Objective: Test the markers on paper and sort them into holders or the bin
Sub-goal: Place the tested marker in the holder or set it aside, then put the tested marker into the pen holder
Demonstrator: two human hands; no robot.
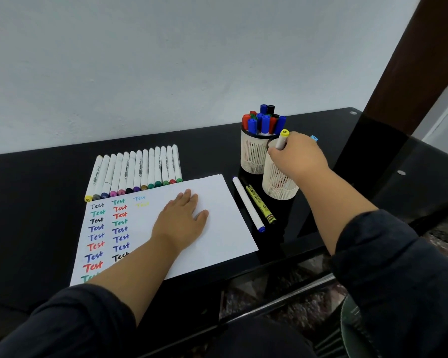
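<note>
Right hand (299, 156) reaches over the nearer cream mesh pen holder (278, 180), fingers curled round a white-barrelled marker with a yellow cap (282, 139); marker nearly upright, yellow cap up, its lower end at the holder's mouth and hidden by the fingers, so whether it touches the holder I cannot tell; a light-blue marker tip (314, 137) shows just past the knuckles.

Left hand (181, 223) lies flat, fingers straight and slightly spread, palm down on the white sheet of paper (217, 218); it grips nothing; dark sleeves on both forearms.

Paper sits on the glossy black glass table (36, 202); its left part carries columns of the word "Test" in black, green, red, blue, light blue and faint yellow.

Above the paper's top edge, a row of white-barrelled markers with coloured end caps (137, 171) lies side by side, touching one another.

Farther cream mesh pen holder (252, 153) stands just behind the nearer one, touching or almost so; packed with upright blue, red, green and black capped markers (264, 121).

Between paper and nearer holder, two pens lie loose on the table, close together: a white marker with a blue end (247, 202) and a yellow-and-black marker (260, 205).

Pale wall behind; a dark brown post (409, 60) at right.
</note>
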